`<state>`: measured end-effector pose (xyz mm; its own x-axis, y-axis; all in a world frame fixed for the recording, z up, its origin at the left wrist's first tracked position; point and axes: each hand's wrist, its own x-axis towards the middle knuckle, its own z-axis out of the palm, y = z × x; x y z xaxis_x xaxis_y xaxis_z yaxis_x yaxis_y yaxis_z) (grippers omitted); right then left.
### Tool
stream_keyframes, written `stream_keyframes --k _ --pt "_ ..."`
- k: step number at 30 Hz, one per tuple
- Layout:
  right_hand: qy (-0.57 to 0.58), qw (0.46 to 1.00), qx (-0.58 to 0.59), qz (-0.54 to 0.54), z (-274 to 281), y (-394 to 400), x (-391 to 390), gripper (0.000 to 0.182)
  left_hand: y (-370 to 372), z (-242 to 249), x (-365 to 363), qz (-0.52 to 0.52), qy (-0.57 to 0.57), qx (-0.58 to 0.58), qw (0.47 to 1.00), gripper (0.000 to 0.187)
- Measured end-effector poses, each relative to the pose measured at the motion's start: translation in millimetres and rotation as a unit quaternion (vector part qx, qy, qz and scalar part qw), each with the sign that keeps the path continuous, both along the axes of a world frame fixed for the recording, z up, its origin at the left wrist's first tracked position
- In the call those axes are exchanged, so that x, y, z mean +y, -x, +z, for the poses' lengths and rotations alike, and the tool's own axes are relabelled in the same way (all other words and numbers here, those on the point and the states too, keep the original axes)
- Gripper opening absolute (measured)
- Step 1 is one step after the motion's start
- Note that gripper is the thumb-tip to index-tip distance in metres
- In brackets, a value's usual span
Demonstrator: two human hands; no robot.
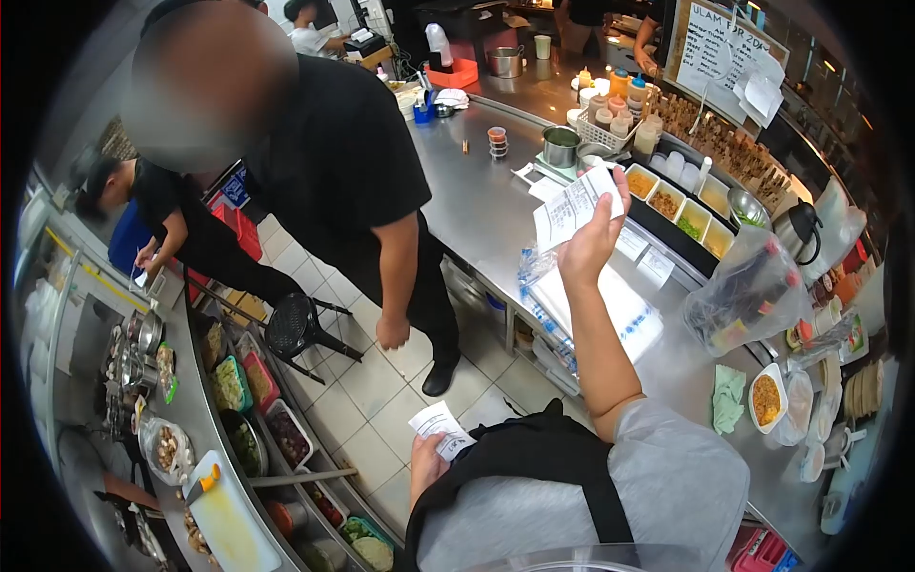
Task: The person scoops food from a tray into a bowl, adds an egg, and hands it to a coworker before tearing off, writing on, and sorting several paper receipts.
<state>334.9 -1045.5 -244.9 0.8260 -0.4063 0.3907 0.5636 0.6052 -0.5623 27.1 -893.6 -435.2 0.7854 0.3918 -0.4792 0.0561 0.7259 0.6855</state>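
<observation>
My right hand (589,240) is raised over the steel counter, its fingers closed on a printed paper slip (572,208). Low in front of my body, my left hand (428,465) grips a second printed slip (441,431). Part of that hand is hidden by my dark apron. Just beyond the raised slip stand a metal pot (560,147) and a row of food containers (665,202). Beneath my right forearm lies a stack of white plastic bags with blue print (610,315).
A person in black (334,143) stands close on the left; another (181,205) bends behind, near a black stool (303,324). A cutting board with a knife (229,520) lies at lower left. A bowl of food (765,400) and green cloth (728,398) are at right.
</observation>
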Motion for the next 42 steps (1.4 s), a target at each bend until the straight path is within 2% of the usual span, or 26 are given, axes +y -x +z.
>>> stream_keyframes --k 14,24,32,42 --pt "0.001 1.0 -0.009 0.02 -1.6 -9.6 -2.7 0.034 0.0 4.3 -8.3 -0.015 -0.014 0.023 1.0 0.029" --pt "-0.016 1.0 0.001 0.018 -19.0 -18.5 2.6 0.034 7.2 4.1 -3.2 0.017 -0.05 0.035 0.998 0.028" --pt "-0.025 0.999 0.002 0.019 -24.7 -27.3 10.7 0.034 30.0 -4.5 11.6 0.074 -0.01 0.055 0.996 0.025" --pt "-0.015 1.0 0.013 0.019 -29.6 -34.3 8.0 0.035 18.2 -8.4 17.3 0.037 -0.04 0.054 0.997 0.025"
